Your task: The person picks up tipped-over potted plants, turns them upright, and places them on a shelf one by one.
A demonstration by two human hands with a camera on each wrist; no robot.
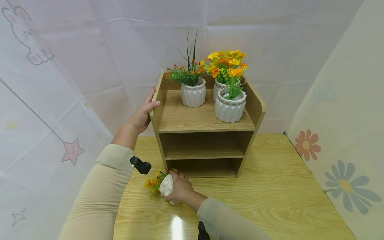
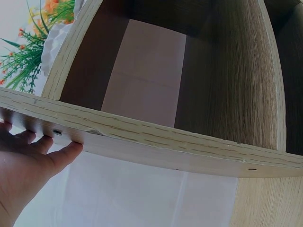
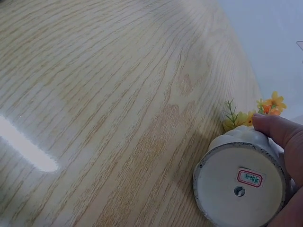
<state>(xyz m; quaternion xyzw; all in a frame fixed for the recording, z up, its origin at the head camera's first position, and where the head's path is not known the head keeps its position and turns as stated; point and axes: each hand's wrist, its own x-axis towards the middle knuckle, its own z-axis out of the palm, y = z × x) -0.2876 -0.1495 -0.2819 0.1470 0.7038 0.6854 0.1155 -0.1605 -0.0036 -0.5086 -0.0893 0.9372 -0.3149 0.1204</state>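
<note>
My left hand (image 1: 143, 115) rests with its fingers along the outer left side of a wooden shelf unit (image 1: 207, 128). In the left wrist view the fingertips (image 2: 71, 147) touch that side panel. Low at the unit's front left corner, my right hand (image 1: 180, 188) grips a white flower pot (image 1: 166, 185) tipped on its side. Its orange and yellow flowers (image 1: 154, 183) point left. The right wrist view shows the pot's round base (image 3: 239, 184), with a small hole and a red-framed label, and the thumb on the pot's side.
On the unit's top stand a white pot with red-tipped greenery (image 1: 193, 95) and two white pots of yellow and orange flowers, the front one (image 1: 230, 108) nearer the edge. Two lower compartments lie beneath. The wooden table (image 1: 270, 200) meets printed cloth walls (image 1: 75, 66).
</note>
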